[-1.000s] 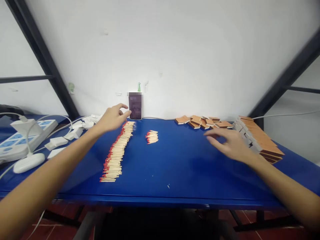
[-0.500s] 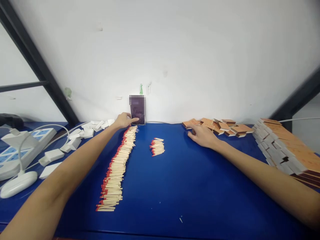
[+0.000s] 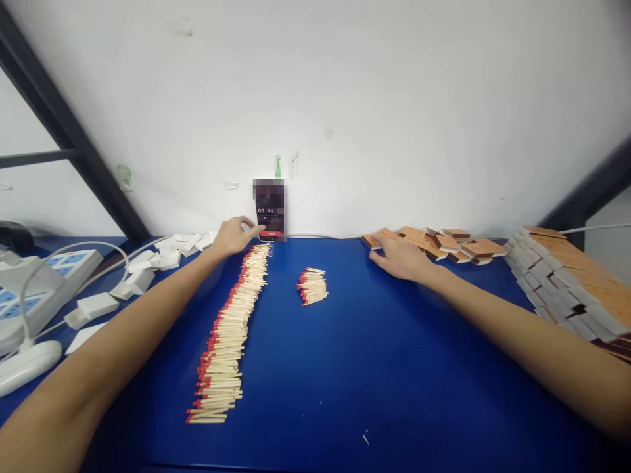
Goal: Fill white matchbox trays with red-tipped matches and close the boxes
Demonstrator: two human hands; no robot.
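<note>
My left hand (image 3: 235, 235) reaches to the back of the blue table (image 3: 394, 368), a fingertip touching the bottom of a phone (image 3: 271, 211) that leans upright against the wall and shows a timer. My right hand (image 3: 400, 257) lies on the table with fingers partly curled over the nearest brown matchbox sleeve in a loose pile of sleeves (image 3: 438, 243). Between the hands lie a long row of red-tipped matches (image 3: 231, 332) and a small heap of matches (image 3: 312, 286).
A tall slanted stack of matchboxes (image 3: 572, 289) stands at the right. White inner trays (image 3: 148, 269) are scattered at the back left. A power strip (image 3: 29, 295), a white plug unit (image 3: 24, 364) and cables sit at the far left. Black frame bars flank the wall.
My left hand went forward from above the match row to the phone, whose screen now shows a timer. My right hand moved forward and left onto the nearest matchbox sleeve.
</note>
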